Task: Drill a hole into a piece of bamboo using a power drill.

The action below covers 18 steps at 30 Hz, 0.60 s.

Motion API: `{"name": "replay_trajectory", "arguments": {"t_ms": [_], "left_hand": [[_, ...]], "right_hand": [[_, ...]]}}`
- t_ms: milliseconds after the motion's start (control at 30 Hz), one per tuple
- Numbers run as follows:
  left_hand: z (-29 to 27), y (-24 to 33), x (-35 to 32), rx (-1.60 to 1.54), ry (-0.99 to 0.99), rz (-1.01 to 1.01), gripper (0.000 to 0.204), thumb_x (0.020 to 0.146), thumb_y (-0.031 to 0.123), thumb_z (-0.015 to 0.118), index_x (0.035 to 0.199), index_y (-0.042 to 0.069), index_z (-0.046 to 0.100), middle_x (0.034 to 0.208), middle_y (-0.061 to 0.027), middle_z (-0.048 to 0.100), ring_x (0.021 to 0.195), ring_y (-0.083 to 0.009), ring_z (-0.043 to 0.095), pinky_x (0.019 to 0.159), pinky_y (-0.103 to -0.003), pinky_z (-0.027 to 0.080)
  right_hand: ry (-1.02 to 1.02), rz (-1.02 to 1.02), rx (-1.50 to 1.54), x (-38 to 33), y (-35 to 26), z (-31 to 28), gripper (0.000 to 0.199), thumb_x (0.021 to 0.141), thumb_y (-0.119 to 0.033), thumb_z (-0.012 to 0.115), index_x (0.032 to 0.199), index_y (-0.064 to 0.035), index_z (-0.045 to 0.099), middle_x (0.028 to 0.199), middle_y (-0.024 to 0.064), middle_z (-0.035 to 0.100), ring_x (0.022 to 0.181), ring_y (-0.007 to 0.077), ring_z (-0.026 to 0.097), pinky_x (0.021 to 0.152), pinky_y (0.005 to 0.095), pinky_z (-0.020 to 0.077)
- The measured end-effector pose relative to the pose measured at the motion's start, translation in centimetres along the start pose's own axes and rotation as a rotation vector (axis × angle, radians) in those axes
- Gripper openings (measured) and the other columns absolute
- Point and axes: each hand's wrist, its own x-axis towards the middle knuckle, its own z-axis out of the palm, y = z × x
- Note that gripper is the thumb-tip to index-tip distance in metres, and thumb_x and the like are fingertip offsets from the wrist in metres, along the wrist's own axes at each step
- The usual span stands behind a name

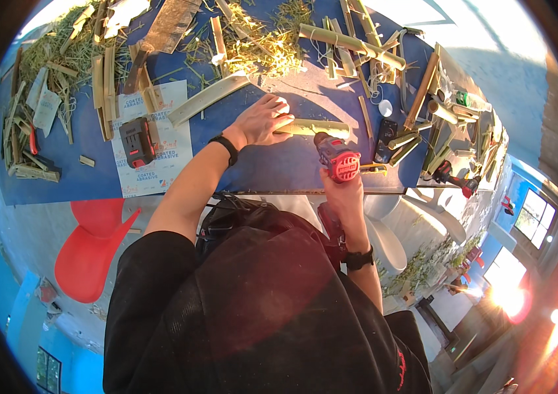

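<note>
A short length of split bamboo [318, 128] lies across the blue table near its front. My left hand [262, 123] is closed over the bamboo's left end and presses it against the tabletop. In my right hand [346, 197] is a red and black cordless drill [340, 161], gripped by its handle. The drill's nose points away from me and meets the bamboo's near side, right of my left hand. Whether a bit has entered the bamboo is hidden by the drill body.
A black battery pack [138, 142] rests on a printed abrasive sheet [164, 157] at left. Bamboo pieces and shavings [272, 52] cover the far side. At right lie a phone [385, 140], a yellow tool [374, 169] and a second drill [458, 178]. A red chair [85, 262] stands below.
</note>
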Motion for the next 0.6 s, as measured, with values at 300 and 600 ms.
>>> {"name": "replay_trajectory", "arguments": {"t_ms": [300, 600], "left_hand": [[-0.2, 0.1, 0.1, 0.035, 0.017, 0.03, 0.043, 0.086, 0.039, 0.081, 0.114, 0.007, 0.074, 0.113, -0.0106, 0.068, 0.116, -0.0316, 0.061, 0.11, -0.044, 0.046], [-0.3, 0.1, 0.1, 0.004, 0.026, 0.006, 0.044, 0.084, 0.04, 0.082, 0.111, 0.007, 0.071, 0.111, -0.0102, 0.067, 0.116, -0.0325, 0.061, 0.109, -0.044, 0.046]], "right_hand": [[0.142, -0.114, 0.17, 0.3, 2.4, -2.0, 0.041, 0.087, -0.03, 0.083, 0.113, -0.0002, 0.071, 0.091, 0.0194, 0.076, 0.087, 0.0381, 0.077, 0.081, 0.0464, 0.0579], [0.034, -0.08, 0.24, -1.0, 1.6, -2.0, 0.04, 0.089, -0.023, 0.082, 0.12, -0.002, 0.07, 0.096, 0.0121, 0.076, 0.089, 0.0189, 0.073, 0.083, 0.037, 0.057]]}}
